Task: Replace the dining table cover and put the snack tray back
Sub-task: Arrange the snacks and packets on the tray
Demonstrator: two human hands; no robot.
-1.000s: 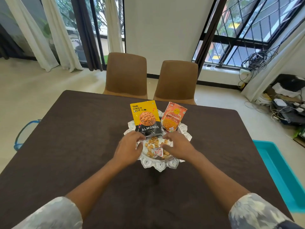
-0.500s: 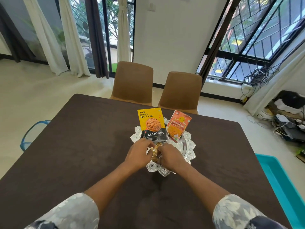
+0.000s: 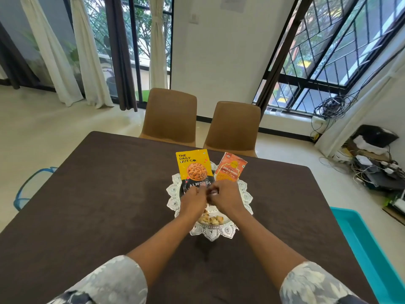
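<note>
A dark brown cover (image 3: 92, 205) lies over the dining table. On it, right of centre, stands a silver snack tray (image 3: 213, 232) with a scalloped rim and loose nuts (image 3: 211, 220) at its near side. A yellow-and-black almonds pouch (image 3: 194, 167) and an orange snack packet (image 3: 230, 168) lean at the tray's far side. My left hand (image 3: 194, 199) is over the tray, fingers curled on the pouch's black lower edge. My right hand (image 3: 226, 198) is beside it, fingertips pinched around something small and dark; what it is stays unclear.
Two brown chairs (image 3: 171, 117) (image 3: 233, 126) stand at the table's far edge. A teal tub (image 3: 368, 244) sits on the floor to the right, a blue-rimmed basket (image 3: 28, 189) to the left. Cables and boxes (image 3: 372, 163) clutter the right wall.
Both hands left the tray's sides, came together over its middle, then moved farther in to the foot of the almonds pouch. The view has tilted up.
</note>
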